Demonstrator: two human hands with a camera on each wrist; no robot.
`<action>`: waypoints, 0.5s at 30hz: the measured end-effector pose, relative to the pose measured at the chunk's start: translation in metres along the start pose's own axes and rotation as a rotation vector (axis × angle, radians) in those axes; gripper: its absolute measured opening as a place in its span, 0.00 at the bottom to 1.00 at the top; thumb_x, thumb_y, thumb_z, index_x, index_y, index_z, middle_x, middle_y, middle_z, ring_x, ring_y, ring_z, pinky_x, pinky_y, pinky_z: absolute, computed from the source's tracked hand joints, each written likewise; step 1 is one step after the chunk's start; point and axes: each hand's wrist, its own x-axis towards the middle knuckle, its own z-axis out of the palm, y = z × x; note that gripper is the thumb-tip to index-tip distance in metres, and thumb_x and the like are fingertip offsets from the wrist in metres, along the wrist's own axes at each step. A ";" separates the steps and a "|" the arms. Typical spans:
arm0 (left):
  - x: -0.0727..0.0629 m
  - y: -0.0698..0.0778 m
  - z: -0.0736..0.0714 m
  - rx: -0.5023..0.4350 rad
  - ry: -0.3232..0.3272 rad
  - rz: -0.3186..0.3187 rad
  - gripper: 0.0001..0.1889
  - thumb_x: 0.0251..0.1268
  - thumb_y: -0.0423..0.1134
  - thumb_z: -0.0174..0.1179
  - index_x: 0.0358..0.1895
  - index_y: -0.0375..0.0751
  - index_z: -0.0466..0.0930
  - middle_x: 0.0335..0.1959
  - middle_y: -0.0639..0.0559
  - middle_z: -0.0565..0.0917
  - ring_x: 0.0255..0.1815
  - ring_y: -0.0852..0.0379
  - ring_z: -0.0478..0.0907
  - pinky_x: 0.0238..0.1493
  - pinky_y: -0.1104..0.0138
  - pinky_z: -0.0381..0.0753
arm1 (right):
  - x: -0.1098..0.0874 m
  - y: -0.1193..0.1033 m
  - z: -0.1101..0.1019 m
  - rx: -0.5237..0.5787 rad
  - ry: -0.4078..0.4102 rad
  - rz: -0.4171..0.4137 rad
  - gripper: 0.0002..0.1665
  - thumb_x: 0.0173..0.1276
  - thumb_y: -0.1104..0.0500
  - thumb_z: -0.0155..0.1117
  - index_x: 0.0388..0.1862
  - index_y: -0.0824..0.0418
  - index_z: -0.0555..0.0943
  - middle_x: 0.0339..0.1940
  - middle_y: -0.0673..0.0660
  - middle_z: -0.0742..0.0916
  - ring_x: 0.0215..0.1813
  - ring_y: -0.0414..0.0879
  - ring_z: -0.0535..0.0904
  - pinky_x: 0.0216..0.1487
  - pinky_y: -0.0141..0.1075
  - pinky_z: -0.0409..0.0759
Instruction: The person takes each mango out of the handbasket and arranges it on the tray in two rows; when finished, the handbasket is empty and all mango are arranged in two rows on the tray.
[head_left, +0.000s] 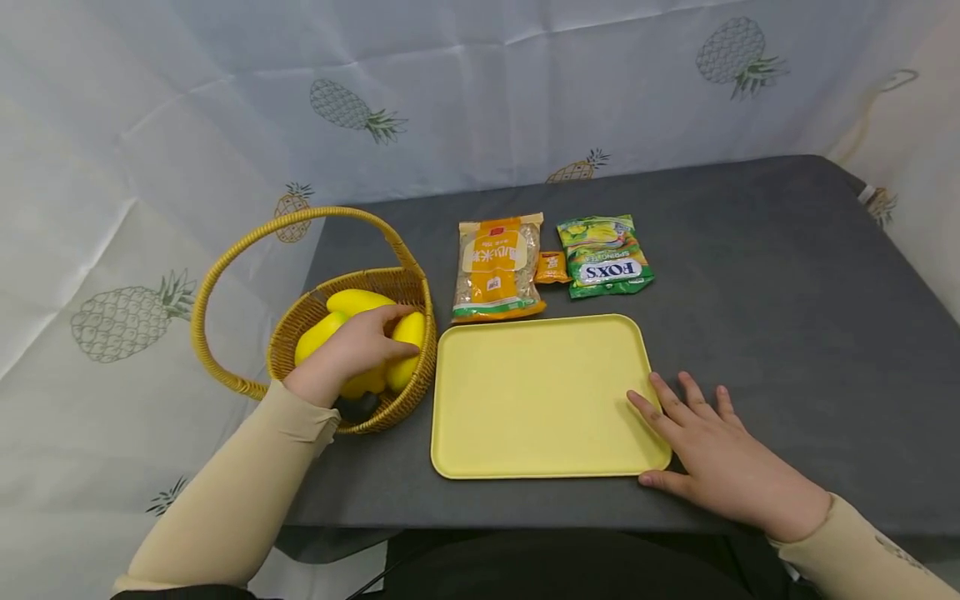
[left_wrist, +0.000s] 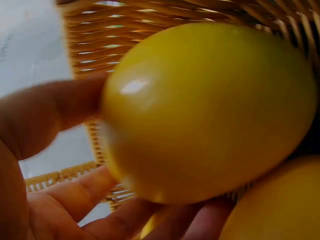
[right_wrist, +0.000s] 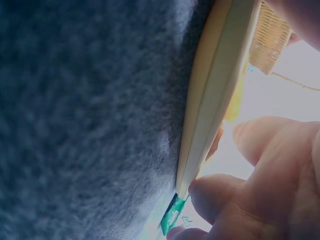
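Gripping yellow mango (head_left: 408, 329) with my left hand (head_left: 358, 342), thumb and fingers curled round it; wrist view blurred, so firmness hard to judge. Mango sits inside wicker basket (head_left: 417, 395), beside other yellow fruit (head_left: 358, 300). My right hand (head_left: 708, 454) unclenched, fingers spread at right rim of yellow tray (head_left: 547, 396) on surface (head_left: 780, 292). Step in hand, I judge: securing hold. Next move calls for lifting clear of basket wall.

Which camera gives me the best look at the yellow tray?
The head view: it shows the yellow tray whole, with the right hand at its right edge. The right wrist view shows only part of its edge, side-on; the left wrist view shows none that I can make out.
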 end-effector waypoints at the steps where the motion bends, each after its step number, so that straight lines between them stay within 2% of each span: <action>1: 0.001 0.000 0.001 0.019 -0.002 -0.006 0.40 0.77 0.47 0.69 0.87 0.45 0.65 0.82 0.36 0.72 0.72 0.37 0.75 0.72 0.42 0.76 | 0.000 0.000 0.000 0.000 -0.001 0.000 0.61 0.68 0.30 0.78 0.93 0.45 0.60 0.93 0.67 0.57 0.89 0.82 0.48 0.79 0.84 0.43; 4: 0.003 -0.002 0.003 0.030 0.007 -0.014 0.40 0.75 0.47 0.69 0.87 0.48 0.66 0.81 0.38 0.73 0.67 0.39 0.77 0.67 0.44 0.78 | 0.000 0.001 0.000 0.001 -0.001 0.001 0.61 0.68 0.30 0.78 0.93 0.44 0.60 0.93 0.67 0.57 0.89 0.82 0.48 0.79 0.84 0.43; 7: 0.004 -0.004 0.004 0.013 0.021 -0.005 0.40 0.75 0.47 0.70 0.87 0.47 0.67 0.81 0.38 0.74 0.67 0.39 0.77 0.68 0.44 0.78 | 0.001 0.002 0.001 -0.004 0.000 -0.001 0.62 0.68 0.30 0.78 0.93 0.44 0.60 0.93 0.67 0.57 0.88 0.82 0.48 0.79 0.84 0.43; 12: 0.000 -0.005 0.001 -0.048 0.034 0.017 0.41 0.74 0.45 0.71 0.86 0.44 0.67 0.80 0.37 0.75 0.70 0.38 0.77 0.71 0.44 0.77 | 0.002 0.002 0.001 -0.002 -0.002 0.000 0.62 0.67 0.31 0.78 0.93 0.45 0.60 0.93 0.66 0.57 0.88 0.82 0.48 0.79 0.84 0.43; 15: -0.005 -0.004 -0.003 -0.114 0.044 0.012 0.41 0.75 0.44 0.71 0.87 0.46 0.65 0.80 0.37 0.75 0.75 0.38 0.77 0.70 0.46 0.79 | 0.002 0.002 0.002 0.007 -0.005 0.003 0.62 0.68 0.30 0.78 0.93 0.45 0.60 0.94 0.66 0.56 0.89 0.82 0.48 0.80 0.84 0.41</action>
